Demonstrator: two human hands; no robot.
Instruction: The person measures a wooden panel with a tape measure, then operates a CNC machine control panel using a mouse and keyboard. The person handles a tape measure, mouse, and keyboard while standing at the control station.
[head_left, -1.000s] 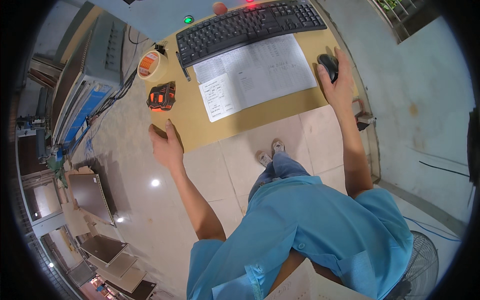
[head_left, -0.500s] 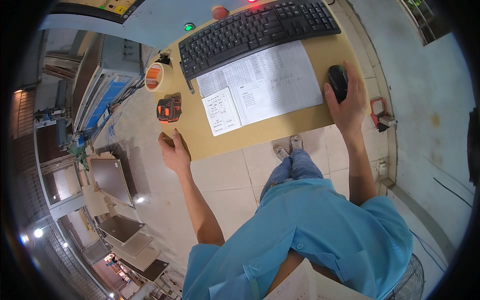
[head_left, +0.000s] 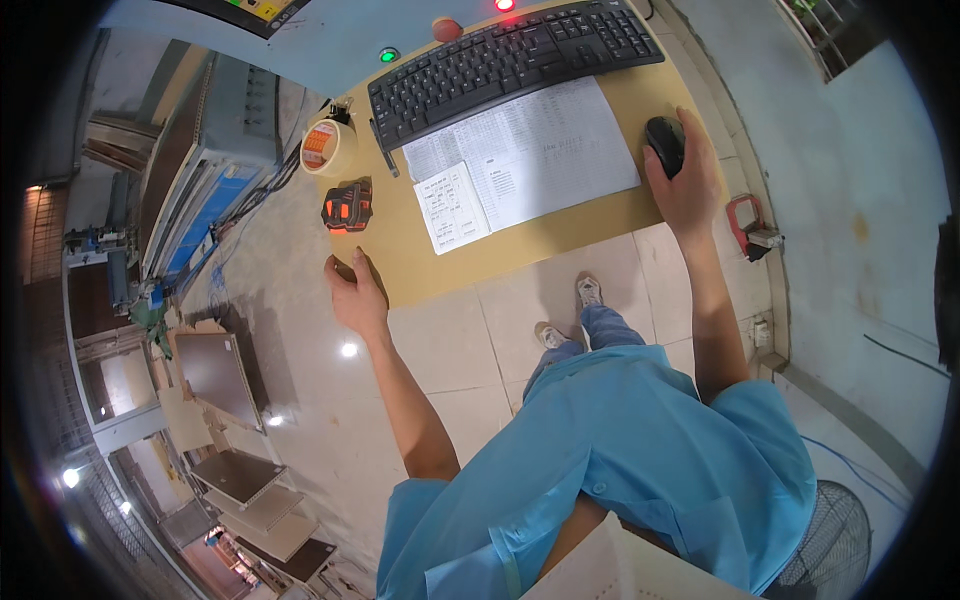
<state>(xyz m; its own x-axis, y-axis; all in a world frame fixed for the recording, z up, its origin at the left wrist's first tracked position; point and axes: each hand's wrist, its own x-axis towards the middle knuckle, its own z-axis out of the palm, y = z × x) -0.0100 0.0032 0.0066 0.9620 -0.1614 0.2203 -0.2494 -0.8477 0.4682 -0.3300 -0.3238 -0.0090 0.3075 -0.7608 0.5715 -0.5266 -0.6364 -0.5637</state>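
My right hand [head_left: 692, 190] rests on a black computer mouse [head_left: 664, 146] near the right edge of the tan desktop [head_left: 540, 232]. At the desktop's front left corner is my left hand [head_left: 358, 298], its thumb touching the edge and its visible finger held apart from it. The other left fingers are hidden. Just beyond it lies an orange and black tape measure [head_left: 348, 206]. A small printed slip [head_left: 452, 210] overlaps a larger printed sheet [head_left: 560, 160] in the middle. Behind the papers stretches a black keyboard [head_left: 515, 65].
A tape roll [head_left: 328, 146] and a black pen [head_left: 384, 148] sit at the left. Beyond the keyboard are a green-lit button [head_left: 389, 55], a red knob [head_left: 446, 29] and a red light [head_left: 505, 5]. A red-framed object [head_left: 745, 226] is beside the right wall. Boards [head_left: 218, 370] stand left.
The view has shifted slightly. My feet, side by side before, are now staggered, one further forward. Both hands keep their places, on the mouse and at the desk corner.
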